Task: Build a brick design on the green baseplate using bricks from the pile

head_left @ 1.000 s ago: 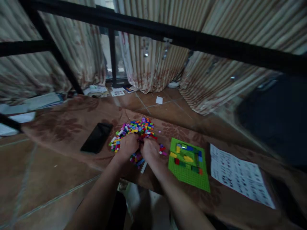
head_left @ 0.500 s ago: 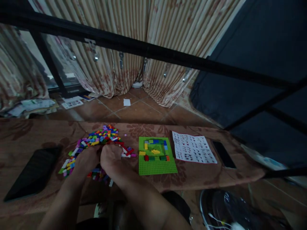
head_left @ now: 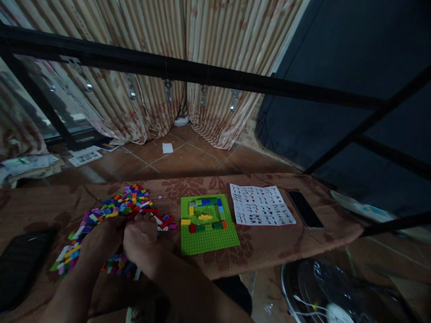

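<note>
Both my hands are over a pile of small coloured building bricks on the left part of the cloth-covered bench. My left hand reaches into the pile with its back up, and its fingertips are hidden. Close beside it, my right hand is closed, its fingers curled down among the bricks; whatever they hold is hidden. To the right lies a green baseplate. On it, blue, yellow, red, green and orange bricks form a partial rectangular outline, with a yellow piece inside.
A printed sheet of small pictures and a phone lie right of the baseplate. A black tablet-like object lies at far left. A dark metal rail crosses beyond the bench. A round-rimmed container with cables stands below right.
The view has swung a little to the right, so the bench things appear farther left. Both hands stay in the brick pile, close together. The bricks on the baseplate look the same.
</note>
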### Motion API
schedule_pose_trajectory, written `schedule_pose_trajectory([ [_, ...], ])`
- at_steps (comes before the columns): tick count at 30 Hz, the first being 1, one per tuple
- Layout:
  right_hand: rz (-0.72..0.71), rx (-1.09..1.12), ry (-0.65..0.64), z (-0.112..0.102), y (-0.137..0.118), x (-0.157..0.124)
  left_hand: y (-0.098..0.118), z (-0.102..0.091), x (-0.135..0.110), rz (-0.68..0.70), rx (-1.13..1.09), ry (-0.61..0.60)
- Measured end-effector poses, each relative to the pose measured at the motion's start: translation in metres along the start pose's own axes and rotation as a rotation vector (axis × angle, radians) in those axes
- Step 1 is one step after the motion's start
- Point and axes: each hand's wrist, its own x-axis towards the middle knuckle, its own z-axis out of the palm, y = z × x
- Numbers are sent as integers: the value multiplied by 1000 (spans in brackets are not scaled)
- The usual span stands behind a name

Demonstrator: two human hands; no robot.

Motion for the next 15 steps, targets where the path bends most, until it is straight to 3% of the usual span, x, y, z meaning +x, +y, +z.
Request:
schedule_pose_trajectory([
  [7, -69, 97, 19, -10, 13, -17, 8, -3, 1, -19, 16, -25],
  [15, -172, 338, 203, -10, 27, -26, 4, 0, 6, -2, 101, -27],
])
